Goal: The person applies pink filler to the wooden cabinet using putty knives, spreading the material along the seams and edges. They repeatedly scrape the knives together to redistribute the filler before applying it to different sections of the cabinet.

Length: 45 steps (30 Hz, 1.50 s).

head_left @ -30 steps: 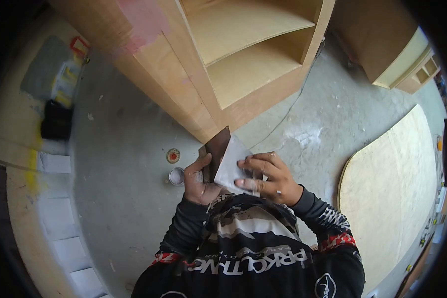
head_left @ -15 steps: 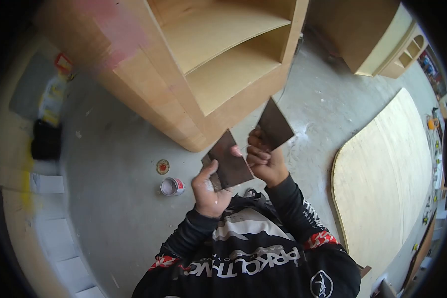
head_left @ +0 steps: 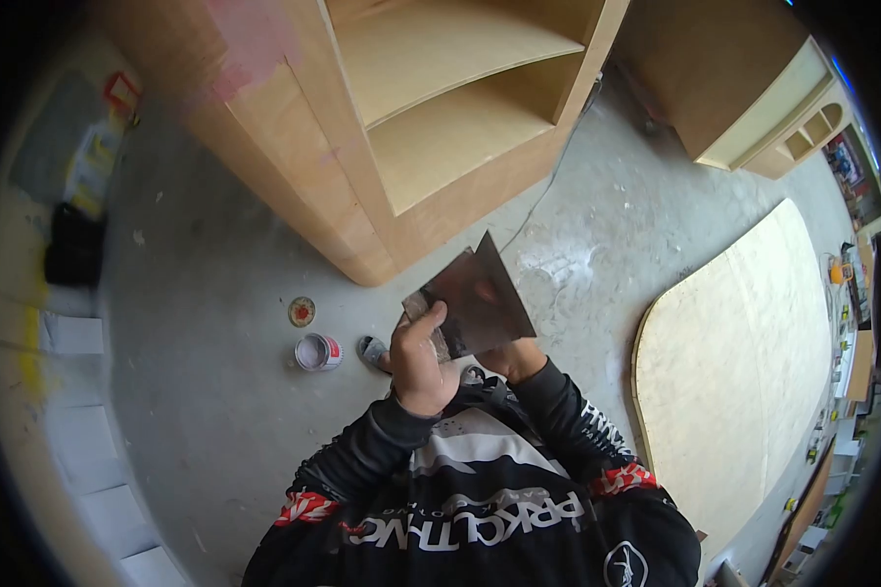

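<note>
My left hand (head_left: 423, 367) is closed round the pale, smeared handle edge of a wide, dark putty scraper (head_left: 465, 318), thumb lying across it. Right behind this blade is my right hand (head_left: 514, 360), its fingers mostly hidden. The second flat, dark scraper (head_left: 490, 256) that it holds shows as a pointed corner above the first one. Both blades overlap in front of my chest. On the floor to the left stands an opened can (head_left: 315, 352) of pale greyish putty, its round lid (head_left: 301, 311) lying just beyond it.
A wooden shelf cabinet (head_left: 362, 230) with pink filler patches stands directly ahead. At the right lies a large curved plywood panel (head_left: 724, 362). Farther back is another wooden cabinet (head_left: 719, 88). White blocks (head_left: 78, 440) line the left side, and a cable runs along the floor by the cabinet.
My right hand has brought its scraper left and down behind the left one, so the two blades now overlap. The view has shifted slightly, and a foot now shows beside the can.
</note>
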### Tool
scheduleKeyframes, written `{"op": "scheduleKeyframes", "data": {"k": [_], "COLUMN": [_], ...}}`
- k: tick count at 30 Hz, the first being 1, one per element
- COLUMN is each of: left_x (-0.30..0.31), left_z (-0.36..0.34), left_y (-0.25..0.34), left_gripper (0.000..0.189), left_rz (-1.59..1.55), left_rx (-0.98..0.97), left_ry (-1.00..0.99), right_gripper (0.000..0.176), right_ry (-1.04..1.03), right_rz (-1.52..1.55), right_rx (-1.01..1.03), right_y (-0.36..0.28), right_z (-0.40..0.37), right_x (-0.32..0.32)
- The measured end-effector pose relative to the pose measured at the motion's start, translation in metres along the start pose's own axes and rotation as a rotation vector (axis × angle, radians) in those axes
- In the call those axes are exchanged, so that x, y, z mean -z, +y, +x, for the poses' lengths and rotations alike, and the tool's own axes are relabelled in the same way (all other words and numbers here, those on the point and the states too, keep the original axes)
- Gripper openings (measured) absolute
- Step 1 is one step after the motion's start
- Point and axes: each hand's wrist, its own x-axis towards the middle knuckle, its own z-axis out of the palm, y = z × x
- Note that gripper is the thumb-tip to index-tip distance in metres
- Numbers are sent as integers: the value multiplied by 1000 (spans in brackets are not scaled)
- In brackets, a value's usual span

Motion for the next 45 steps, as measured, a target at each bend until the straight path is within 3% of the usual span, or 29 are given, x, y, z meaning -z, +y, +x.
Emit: {"op": "scheduleKeyframes", "data": {"k": [1, 4, 5, 8, 10, 12, 14, 16, 19, 21, 23, 24, 26, 27, 30, 31, 34, 35, 38, 40, 41, 42, 43, 45], "left_x": [1, -1, 0, 1, 1, 2, -5, -7, -8, -7, 1, 2, 27, 30, 11, 10, -2, -6, -8, -9, -7, -1, 5, 20], "left_z": [1, 14, 20, 24, 15, 8, -2, -7, -5, 7, 12, 16, 22, 22, 7, 2, -10, -11, -16, -19, -17, -14, -10, -7], "left_y": [2, 21, 27, 41, 36, 18, 7, 2, 1, 6, 18, 26, 24, 28, 20, 13, 0, 2, 4, 7, 11, 19, 28, 35], "left_gripper": [26, 28, 28, 31, 32, 33, 32, 29, 28, 27, 27, 31, 32, 34, 36, 37, 35, 30, 30, 30, 30, 30, 31, 34], "left_rz": [-36, -221, -263, -318, -313, -271, -171, -98, -76, -115, -4, -163, 73, -112, -194, -140, -50, -22, 161, 190, 223, 41, -146, -152], "left_rx": [12, 68, 55, 31, 79, 154, 154, 124, 31, -62, -205, -211, -325, -285, -117, -41, 9, 18, 21, -227, -354, -310, -283, -164], "left_ry": [14, 98, 166, 237, 183, 94, 6, 44, 72, 96, 108, 184, 367, 356, 178, 110, 8, -32, -129, -72, 12, 87, 168, 149], "right_gripper": [30, 33, 33, 31, 26, 27, 30, 30, 25, 24, 30, 30, 32, 29, 26, 14, 38, 66, 66, 37, 30, 25, 21, 19], "right_ry": [-33, -141, -72, -278, -388, -168, 56, 206, 165, -52, -95, -129, 38, 46, -38, -281, -183, -401, -619, -275, -213, -143, -16, -200], "right_rz": [-54, -132, -123, 252, 381, 219, 50, -38, -57, -63, 15, 108, 370, 343, 309, 332, 117, 279, 481, 409, 467, 529, 492, 471], "right_rx": [-53, -249, -365, -560, -470, -323, 109, 261, 0, -275, -442, -511, -510, -469, -414, -455, -245, -335, -268, -223, -306, -388, -364, -376], "right_y": [5, 22, 21, 33, 12, -13, 3, 5, -2, 10, 33, 36, 28, 16, -1, -6, -9, -3, 8, 17, 27, 32, 9, -7], "right_z": [-1, -13, -24, -10, -1, 6, 30, 23, -4, -1, 0, 2, 9, 7, -3, 3, -9, 9, 0, 1, 25, 39, 16, 8], "right_x": [15, 37, 29, 64, 50, 31, 17, -7, -18, 28, 51, 57, 65, 55, 26, 30, -8, 33, 29, 25, 60, 80, 38, 27]}}
